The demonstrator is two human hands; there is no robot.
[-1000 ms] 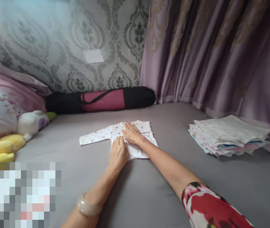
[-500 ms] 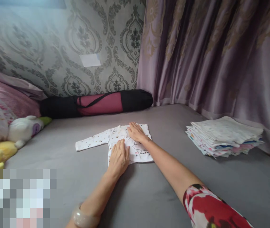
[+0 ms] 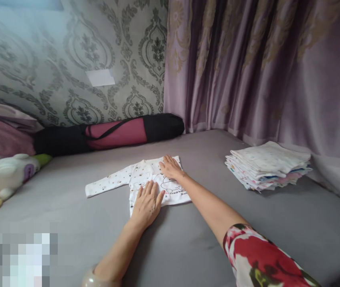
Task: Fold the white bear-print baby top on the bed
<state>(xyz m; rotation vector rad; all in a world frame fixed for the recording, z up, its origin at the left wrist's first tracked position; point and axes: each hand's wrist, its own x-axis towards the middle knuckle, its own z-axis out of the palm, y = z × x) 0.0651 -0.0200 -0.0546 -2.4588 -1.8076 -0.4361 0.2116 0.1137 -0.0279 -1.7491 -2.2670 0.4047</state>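
A small white printed shirt [image 3: 141,171] lies on the grey sheet, one sleeve stretched out to the left. The other sleeve cannot be made out. My left hand [image 3: 147,203] rests flat on the shirt's lower left part, fingers and thumb apart. Higher up, near the right shoulder, my right hand [image 3: 170,166] lies flat on the fabric with its fingers stretched out. A line drawing and some lettering show on the cloth between and beside my hands.
To the right stands a stack of folded cloths [image 3: 268,165]. A black and maroon roll bag [image 3: 116,133] lies along the wall. Plush toys [image 3: 8,175] are at the left, and a purple curtain [image 3: 218,79] hangs behind the bed surface [image 3: 206,235].
The whole view has shifted slightly, moving the scene to the left. My left hand's fingers and thumb are spread wider. My right hand stays at the shirt's upper right.
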